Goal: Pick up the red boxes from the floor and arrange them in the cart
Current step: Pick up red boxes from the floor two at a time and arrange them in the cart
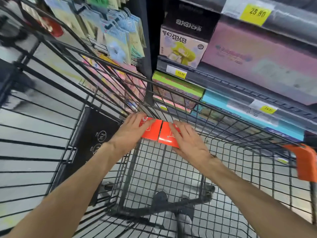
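Beside crowded store shelves (240,79), both hands lie flat, grip released, left hand (130,131) and right hand (188,141) pressing two red boxes (152,133) against the cart (188,169) front wall, where an uneven push could tip them apart, the wire sides hemming the arms.

Bright, even light is filling the store from above. The picture is bending at the edges, so the cart bars (51,93) at 9 o'clock are curving. The hanging packs (118,31) at 11 o'clock are looking smeared. The shelf boxes (257,54) at 2 o'clock are looking fuzzy.
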